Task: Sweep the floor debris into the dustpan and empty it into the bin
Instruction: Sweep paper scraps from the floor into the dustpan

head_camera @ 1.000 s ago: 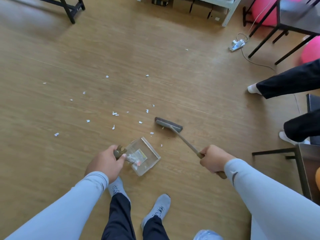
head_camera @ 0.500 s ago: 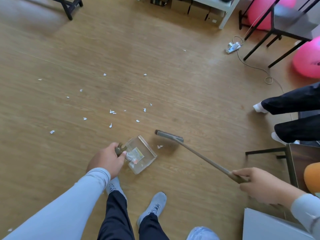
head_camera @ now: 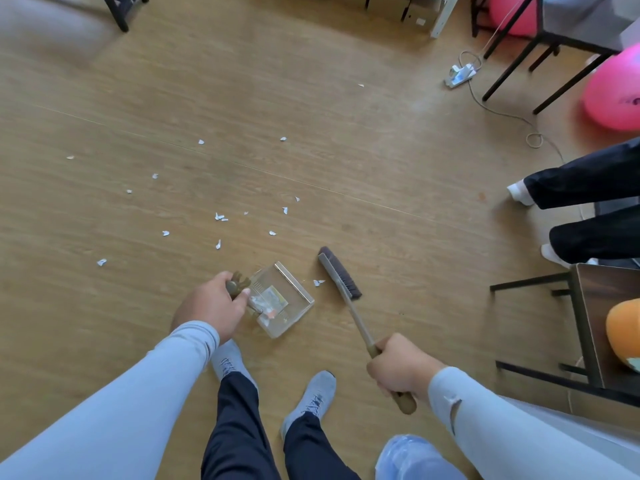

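A wood-grain floor [head_camera: 311, 98] fills the view. At the right edge stand black-framed desks [head_camera: 585, 320], with pink exercise balls [head_camera: 613, 91] beside the far one and an orange ball [head_camera: 623, 330] by the near one. A second person's dark-trousered legs [head_camera: 588, 188] reach in from the right. A white power strip [head_camera: 460, 76] with its cable lies on the floor near the far desk.

The wearer's two pale-blue sleeves come up from the bottom, with dark trousers and grey shoes [head_camera: 313, 396] between them. A clear plastic bag, perhaps the bin liner [head_camera: 412, 459], shows at the bottom edge.

The right hand [head_camera: 398, 368] is wrapped around the end of a long-handled brush [head_camera: 341, 273], whose bristle head rests on the floor just right of the dustpan. The left hand [head_camera: 211, 304] grips the olive handle of a clear dustpan [head_camera: 287, 299], which sits on the floor in front of the shoes and already holds some scraps.

One paper scrap [head_camera: 318, 282] lies between the dustpan's mouth and the brush head. More white paper scraps [head_camera: 220, 217] are scattered across the floor beyond and to the left of the dustpan.
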Action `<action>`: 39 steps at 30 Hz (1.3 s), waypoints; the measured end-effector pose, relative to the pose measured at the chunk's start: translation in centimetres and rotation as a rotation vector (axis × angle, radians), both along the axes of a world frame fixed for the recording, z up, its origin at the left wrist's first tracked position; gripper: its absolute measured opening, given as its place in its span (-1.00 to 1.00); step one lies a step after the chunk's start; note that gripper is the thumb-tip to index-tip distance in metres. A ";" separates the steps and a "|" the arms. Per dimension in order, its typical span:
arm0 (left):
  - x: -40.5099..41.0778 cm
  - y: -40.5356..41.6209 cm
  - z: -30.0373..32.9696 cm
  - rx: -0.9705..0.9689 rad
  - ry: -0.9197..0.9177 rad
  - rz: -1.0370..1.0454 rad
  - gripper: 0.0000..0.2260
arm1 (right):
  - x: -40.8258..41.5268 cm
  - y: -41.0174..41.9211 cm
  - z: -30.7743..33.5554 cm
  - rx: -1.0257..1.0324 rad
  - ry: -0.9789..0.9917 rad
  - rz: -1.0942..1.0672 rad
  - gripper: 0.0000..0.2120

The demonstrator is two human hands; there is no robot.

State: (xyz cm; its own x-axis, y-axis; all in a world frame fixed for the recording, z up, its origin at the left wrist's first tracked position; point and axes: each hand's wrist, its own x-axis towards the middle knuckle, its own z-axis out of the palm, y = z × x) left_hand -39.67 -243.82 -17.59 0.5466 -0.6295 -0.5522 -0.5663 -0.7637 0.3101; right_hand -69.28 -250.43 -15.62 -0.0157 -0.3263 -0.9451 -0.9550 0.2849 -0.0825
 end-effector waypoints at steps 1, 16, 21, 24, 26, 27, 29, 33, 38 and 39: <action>0.0 0.0 0.1 0.001 -0.002 0.000 -0.66 | -0.4 -0.1 0.6 0.006 -0.028 -0.019 -0.70; -0.3 0.8 0.2 -0.013 -0.002 0.001 -0.85 | -5.0 -4.3 5.4 -0.165 0.018 0.071 -0.54; -0.2 1.0 0.1 -0.010 -0.013 0.002 -0.79 | -1.2 -1.3 1.5 -0.051 -0.007 0.189 -0.68; -0.2 1.0 0.1 -0.008 -0.017 -0.004 -0.79 | -2.5 -1.3 3.0 0.044 -0.103 0.110 -0.60; -0.2 1.2 0.2 -0.010 -0.011 -0.003 -0.79 | -4.8 -2.8 4.5 0.068 -0.150 -0.024 -0.51; -0.2 1.3 0.1 -0.013 -0.004 0.001 -0.76 | -6.1 -3.6 5.4 0.071 -0.158 -0.079 -0.49; 0.0 1.5 0.1 -0.014 0.007 0.009 -0.71 | -8.1 -4.6 7.0 0.066 -0.152 -0.134 -0.47; -0.1 1.4 0.1 -0.019 0.006 0.008 -0.71 | -8.9 -4.8 8.7 -0.004 -0.102 -0.126 -0.48; -0.6 0.7 0.0 -0.014 -0.017 0.001 -0.63 | -5.6 -4.1 4.7 -0.218 0.098 0.146 -0.69; -0.5 0.6 0.0 -0.011 -0.023 0.002 -0.62 | -4.4 -3.7 3.8 -0.237 0.132 0.208 -0.73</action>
State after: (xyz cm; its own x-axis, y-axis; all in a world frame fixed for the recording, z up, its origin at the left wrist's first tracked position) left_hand -40.21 -243.23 -17.62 0.5604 -0.6344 -0.5324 -0.5721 -0.7613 0.3050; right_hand -73.73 -254.14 -11.78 -0.0424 -0.5455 -0.8370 -0.9975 0.0701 0.0048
